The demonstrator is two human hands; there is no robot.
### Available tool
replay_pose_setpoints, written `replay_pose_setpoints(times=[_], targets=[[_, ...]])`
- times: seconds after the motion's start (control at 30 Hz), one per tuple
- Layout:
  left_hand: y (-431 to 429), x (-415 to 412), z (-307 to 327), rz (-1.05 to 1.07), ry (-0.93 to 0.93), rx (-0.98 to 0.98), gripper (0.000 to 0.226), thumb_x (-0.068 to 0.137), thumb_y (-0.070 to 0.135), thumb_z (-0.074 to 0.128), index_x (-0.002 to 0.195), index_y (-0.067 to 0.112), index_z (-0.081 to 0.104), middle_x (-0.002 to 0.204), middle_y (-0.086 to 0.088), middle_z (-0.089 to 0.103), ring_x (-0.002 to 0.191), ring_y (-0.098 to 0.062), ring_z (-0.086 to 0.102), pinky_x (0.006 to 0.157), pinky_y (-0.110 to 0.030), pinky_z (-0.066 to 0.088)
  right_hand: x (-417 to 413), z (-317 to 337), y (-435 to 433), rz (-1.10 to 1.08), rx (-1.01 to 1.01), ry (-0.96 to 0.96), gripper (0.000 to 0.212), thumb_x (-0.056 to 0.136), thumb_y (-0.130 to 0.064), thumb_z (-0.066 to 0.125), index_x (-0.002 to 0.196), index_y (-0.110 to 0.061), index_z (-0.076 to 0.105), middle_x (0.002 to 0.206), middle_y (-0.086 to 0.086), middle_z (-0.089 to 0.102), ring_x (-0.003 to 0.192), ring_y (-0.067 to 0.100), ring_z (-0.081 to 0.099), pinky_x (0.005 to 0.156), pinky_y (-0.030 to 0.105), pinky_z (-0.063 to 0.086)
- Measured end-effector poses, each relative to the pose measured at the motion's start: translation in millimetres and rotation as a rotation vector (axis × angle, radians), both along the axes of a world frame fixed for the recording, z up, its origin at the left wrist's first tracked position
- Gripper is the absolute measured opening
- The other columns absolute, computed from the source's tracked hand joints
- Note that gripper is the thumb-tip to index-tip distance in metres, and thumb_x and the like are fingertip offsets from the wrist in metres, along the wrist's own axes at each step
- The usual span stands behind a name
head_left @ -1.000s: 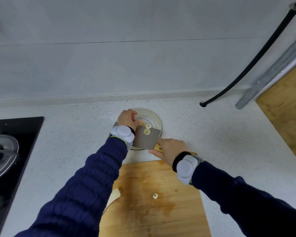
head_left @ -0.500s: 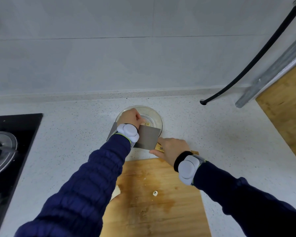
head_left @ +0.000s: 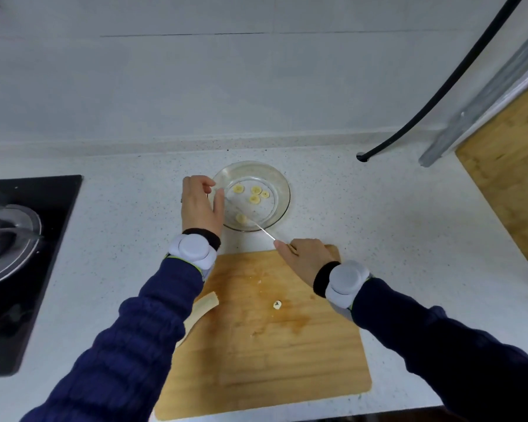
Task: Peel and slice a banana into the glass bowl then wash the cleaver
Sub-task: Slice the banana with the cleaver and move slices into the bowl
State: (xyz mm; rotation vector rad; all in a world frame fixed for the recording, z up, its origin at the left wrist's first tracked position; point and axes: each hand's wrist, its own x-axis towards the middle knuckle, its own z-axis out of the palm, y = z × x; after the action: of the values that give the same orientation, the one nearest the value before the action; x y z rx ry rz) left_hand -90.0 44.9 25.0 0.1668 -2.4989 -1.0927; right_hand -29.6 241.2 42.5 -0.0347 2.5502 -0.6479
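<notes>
**While the cleaver hangs over the bowl, five slices lie inside**

As I look down through the head camera, my right hand (head_left: 308,257) is closed around the handle of the cleaver (head_left: 264,231), just beyond the far edge of the board (head_left: 256,354). I see the blade almost edge-on, as one thin bright line. It runs from this hand up and to the left, across the near rim of the bowl (head_left: 284,190) and over its inside. Whether the blade touches the glass, I cannot tell.

My left hand (head_left: 200,205) is at the left side of the bowl with the fingers loosely curled, and I see nothing held between them. The thumb lies in front of the rim; if it touches the rim or not, I cannot say.

Five slices (head_left: 254,199) lie in the bowl: four close together near the middle, and one alone at the near side, just beside the line of the blade. The bowl stands on the bench (head_left: 378,239), just behind the board.

One small piece (head_left: 277,305) of banana lies on the board, near its middle. The peel (head_left: 203,307) lies at the left edge of the board, partly hidden under my left sleeve (head_left: 128,345).

At the far left is a black hob (head_left: 58,208) with a pan (head_left: 9,239) on it. At the right a second board (head_left: 512,178) is seen, and a black hose (head_left: 439,95) comes down to the bench.
</notes>
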Motion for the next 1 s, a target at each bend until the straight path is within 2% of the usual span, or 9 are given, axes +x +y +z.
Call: replay_pose_setpoints(times=[0.17,0.27,0.37,0.5,0.6,0.7,0.77,0.9,1.0], targets=[[-11,38,-10,0.057,-0.059,0.011,0.015,0.092,0.014,0.055,0.101,0.003,0.051,0.099,-0.014,0.051,0.081,-0.016,0.046,0.070,-0.029,0.041,37,-3,-1,-0.294,-0.433,-0.211,0.049,0.096,-0.052,0.037,0.075,-0.010,0.049,0.059,0.002,0.039,0.049,0.016,0.031,0.047,0.024,0.028],[-12,60,-19,0.082,-0.239,0.012,0.017,0.093,0.020,0.053,0.099,0.004,0.052,0.099,-0.014,0.054,0.081,-0.022,0.051,0.070,-0.031,0.042,60,-7,0,-0.290,-0.441,-0.261,0.053,0.094,-0.058,0.036,0.075,-0.011,0.051,0.058,0.002,0.041,0.050,0.017,0.033,0.047,0.025,0.031],[-11,79,-22,0.054,-0.438,-0.039,0.022,0.094,0.025,0.051,0.097,0.004,0.055,0.099,-0.013,0.059,0.077,-0.020,0.050,0.069,-0.028,0.038,79,-14,4,-0.316,-0.445,-0.303,0.053,0.092,-0.061,0.037,0.074,-0.012,0.049,0.057,0.001,0.041,0.046,0.014,0.033,0.045,0.023,0.032],[-5,103,-25,0.012,-0.586,-0.106,0.027,0.095,0.029,0.051,0.102,0.004,0.057,0.092,-0.013,0.065,0.061,-0.018,0.050,0.060,-0.025,0.039,97,-18,8,-0.335,-0.447,-0.322,0.054,0.092,-0.061,0.038,0.071,-0.012,0.049,0.053,0.001,0.041,0.042,0.015,0.033,0.043,0.022,0.031],[-2,119,-36,0.022,-0.623,-0.035,0.032,0.088,0.036,0.060,0.100,0.006,0.059,0.100,-0.012,0.065,0.083,-0.028,0.062,0.078,-0.037,0.051,108,-19,9,-0.355,-0.452,-0.345,0.055,0.092,-0.060,0.038,0.076,-0.010,0.052,0.056,0.003,0.041,0.043,0.014,0.032,0.043,0.022,0.030],[-3,130,-40,0.029,-0.657,-0.117,0.049,0.075,0.047,0.071,0.102,0.009,0.057,0.109,-0.008,0.057,0.102,-0.029,0.056,0.089,-0.044,0.047,116,-22,10,-0.373,-0.472,-0.389,0.059,0.091,-0.062,0.039,0.096,-0.007,0.059,0.070,0.006,0.046,0.046,0.013,0.034,0.043,0.022,0.032],[-6,138,-42,0.024,-0.704,-0.180,0.059,0.069,0.048,0.076,0.109,0.010,0.055,0.114,-0.007,0.053,0.109,-0.028,0.051,0.093,-0.041,0.044,121,-23,11,-0.367,-0.465,-0.390,0.058,0.090,-0.063,0.039,0.089,-0.008,0.056,0.068,0.005,0.047,0.045,0.013,0.035,0.043,0.023,0.032],[-6,148,-47,0.012,-0.722,-0.320,0.047,0.078,0.031,0.073,0.115,0.012,0.052,0.122,-0.009,0.050,0.114,-0.029,0.045,0.093,-0.036,0.039,126,-22,14,-0.366,-0.455,-0.387,0.056,0.091,-0.061,0.038,0.081,-0.009,0.054,0.061,0.002,0.046,0.043,0.012,0.036,0.042,0.022,0.033],[-4,148,-49,-0.001,-0.701,-0.288,0.030,0.084,0.012,0.064,0.113,0.012,0.057,0.124,-0.010,0.050,0.114,-0.031,0.045,0.094,-0.035,0.039,124,-23,22,-0.357,-0.431,-0.351,0.058,0.091,-0.062,0.037,0.082,-0.008,0.057,0.064,0.003,0.050,0.044,0.013,0.038,0.043,0.023,0.035]])
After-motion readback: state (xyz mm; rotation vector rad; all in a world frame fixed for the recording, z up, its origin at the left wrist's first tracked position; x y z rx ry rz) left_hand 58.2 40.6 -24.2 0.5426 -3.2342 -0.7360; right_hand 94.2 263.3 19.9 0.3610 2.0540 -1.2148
